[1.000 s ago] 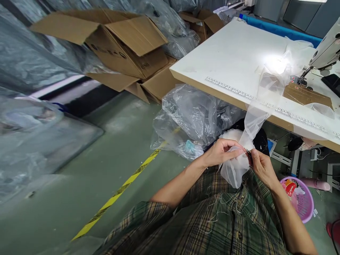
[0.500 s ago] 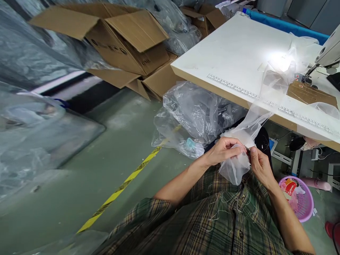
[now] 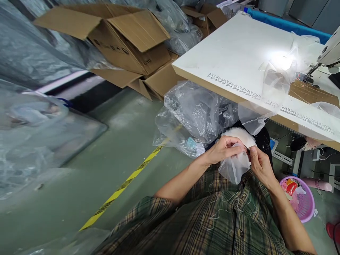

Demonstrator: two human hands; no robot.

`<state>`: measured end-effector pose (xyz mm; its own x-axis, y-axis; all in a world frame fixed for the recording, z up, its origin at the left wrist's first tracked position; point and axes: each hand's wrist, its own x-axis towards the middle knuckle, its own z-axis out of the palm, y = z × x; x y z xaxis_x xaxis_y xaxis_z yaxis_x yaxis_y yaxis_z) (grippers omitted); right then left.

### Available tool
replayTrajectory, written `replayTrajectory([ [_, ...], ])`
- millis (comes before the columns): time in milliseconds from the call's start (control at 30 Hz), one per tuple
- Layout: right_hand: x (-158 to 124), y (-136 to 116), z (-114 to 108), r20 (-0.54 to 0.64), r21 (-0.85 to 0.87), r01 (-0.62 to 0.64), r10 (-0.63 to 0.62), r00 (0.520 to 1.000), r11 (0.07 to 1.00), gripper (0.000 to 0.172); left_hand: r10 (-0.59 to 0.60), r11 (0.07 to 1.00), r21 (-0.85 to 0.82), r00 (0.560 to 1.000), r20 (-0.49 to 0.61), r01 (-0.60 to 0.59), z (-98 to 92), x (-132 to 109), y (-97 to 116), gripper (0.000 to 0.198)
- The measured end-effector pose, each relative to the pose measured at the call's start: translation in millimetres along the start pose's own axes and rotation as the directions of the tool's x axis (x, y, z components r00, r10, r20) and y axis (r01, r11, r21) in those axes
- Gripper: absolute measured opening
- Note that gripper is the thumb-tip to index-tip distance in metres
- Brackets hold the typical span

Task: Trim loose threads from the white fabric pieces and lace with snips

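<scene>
My left hand (image 3: pixel 225 151) pinches a piece of sheer white fabric (image 3: pixel 233 168), which hangs in soft folds below the fingers, in front of my shirt. Close beside it, my right hand (image 3: pixel 261 164) is closed on a small dark tool (image 3: pixel 247 149) that looks like thread snips; its tip meets the fabric at my left fingertips, and most of it is hidden. Behind both hands a rounded bundle of white fabric (image 3: pixel 240 135) rests on my lap. Another sheer length (image 3: pixel 253 118) droops over the table's front edge, apart from my hands.
The white sewing table (image 3: pixel 225 46) carries a printed ruler and a sewing machine (image 3: pixel 328 51) at right. Clear plastic bags (image 3: pixel 196 109) lie beneath its left side. Open cardboard boxes (image 3: pixel 132 46) stand at back left. A pink basket (image 3: pixel 306 202) sits on the floor at right.
The sheer length that ran from the table down to the bundle at my hands now hangs loose at the table edge, separate from it. Both hands stay nearly in place.
</scene>
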<state>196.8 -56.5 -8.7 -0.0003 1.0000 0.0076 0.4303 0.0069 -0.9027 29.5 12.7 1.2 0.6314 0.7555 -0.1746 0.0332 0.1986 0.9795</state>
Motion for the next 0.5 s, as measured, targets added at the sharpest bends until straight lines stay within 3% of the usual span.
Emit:
replayTrajectory([
  [167,6,1,3,-0.037,-0.019,-0.029,0.028,0.999,0.999,0.053,-0.030,0.999,0.035,1.000,0.005,0.030,-0.2,1,-1,0.026],
  [333,-6,3,4,-0.028,0.144,-0.050,0.055,0.998,0.988,0.051,-0.052,0.998,0.040,0.998,0.019,0.051,4.7,-2,-4,0.024],
  [400,-17,4,1,0.027,0.168,-0.058,0.054,0.998,0.984,0.046,-0.063,0.997,0.050,0.996,0.071,0.059,4.9,-5,-5,0.024],
  [500,-32,11,-4,0.103,0.211,-0.105,0.084,0.991,0.972,0.040,-0.125,0.983,0.164,0.960,0.251,0.086,-1.5,-9,-5,0.023],
])
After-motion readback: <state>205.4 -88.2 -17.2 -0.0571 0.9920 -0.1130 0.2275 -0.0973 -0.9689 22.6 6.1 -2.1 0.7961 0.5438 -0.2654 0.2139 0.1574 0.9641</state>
